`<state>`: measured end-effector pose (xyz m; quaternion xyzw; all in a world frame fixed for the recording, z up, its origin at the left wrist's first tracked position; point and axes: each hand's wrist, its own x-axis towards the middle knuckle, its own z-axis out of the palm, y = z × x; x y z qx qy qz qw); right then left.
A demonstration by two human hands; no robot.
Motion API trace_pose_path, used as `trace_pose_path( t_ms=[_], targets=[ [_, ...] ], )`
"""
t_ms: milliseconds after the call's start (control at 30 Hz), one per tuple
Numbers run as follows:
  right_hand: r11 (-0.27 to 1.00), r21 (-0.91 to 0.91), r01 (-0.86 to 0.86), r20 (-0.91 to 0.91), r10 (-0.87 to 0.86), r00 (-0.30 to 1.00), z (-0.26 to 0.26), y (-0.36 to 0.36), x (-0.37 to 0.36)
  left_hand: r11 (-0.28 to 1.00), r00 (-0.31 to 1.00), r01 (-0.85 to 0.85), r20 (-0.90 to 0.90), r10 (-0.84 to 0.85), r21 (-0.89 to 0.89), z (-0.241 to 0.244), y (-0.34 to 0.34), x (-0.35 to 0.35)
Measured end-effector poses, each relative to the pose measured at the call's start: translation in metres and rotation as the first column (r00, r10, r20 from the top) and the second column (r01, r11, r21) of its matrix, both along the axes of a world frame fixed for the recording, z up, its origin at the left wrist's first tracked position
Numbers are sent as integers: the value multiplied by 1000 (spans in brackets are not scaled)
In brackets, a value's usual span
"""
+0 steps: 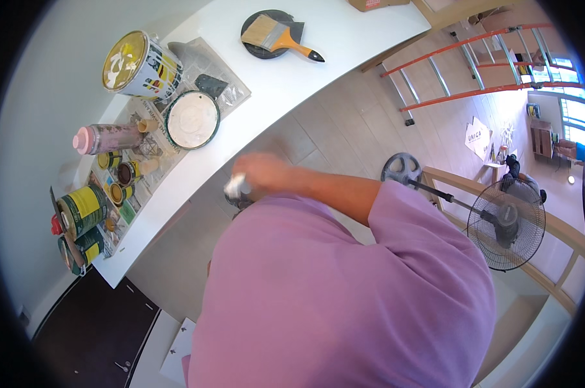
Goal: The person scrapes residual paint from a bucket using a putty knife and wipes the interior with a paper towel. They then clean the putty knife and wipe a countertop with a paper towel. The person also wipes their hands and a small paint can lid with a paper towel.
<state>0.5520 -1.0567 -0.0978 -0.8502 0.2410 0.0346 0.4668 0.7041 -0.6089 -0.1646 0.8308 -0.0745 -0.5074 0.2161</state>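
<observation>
My right hand point(258, 172) is blurred in front of my chest, beyond the edge of the white counter point(297, 89). It is closed around a small whitish object point(235, 186), too blurred to identify. My left hand is out of view. Up on the counter, a wide paintbrush point(278, 39) with an orange handle rests across a round dark lid point(261, 51). A round lid or tub with a pale surface point(192, 120) lies on newspaper point(229, 87), near a yellow-stained paint bucket point(161, 70).
Several small tins point(127, 173), a pink-capped bottle point(115, 138) and larger cans point(84, 208) line the wall side. A pedestal fan point(507, 223) stands at right beside a wooden railing point(559, 233). An orange ladder point(476, 91) and another person point(527, 186) are farther off.
</observation>
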Motion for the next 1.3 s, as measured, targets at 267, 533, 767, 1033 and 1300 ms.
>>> trace_pose_path(
  t_ms=[267,533,767,1033,1300],
  targets=[
    [754,-470,459,196,-417,887,-58,-190,-119,1000,1000,13,-7,-13,-27,6,-4,-1],
    [838,514,-180,73,166,983,-10,90,65,1000,1000,-13,-2,13,-28,11,1,-14],
    [999,-21,34,228,-28,973,-2,-29,23,997,997,-69,-30,67,-43,0,25,-15],
    [990,86,-107,109,98,989,-37,81,1,988,994,-102,15,104,-116,-16,44,20],
    [220,819,531,-166,-794,585,-10,135,-49,914,888,363,-230,-398,-181,31,-35,125]
  ],
)
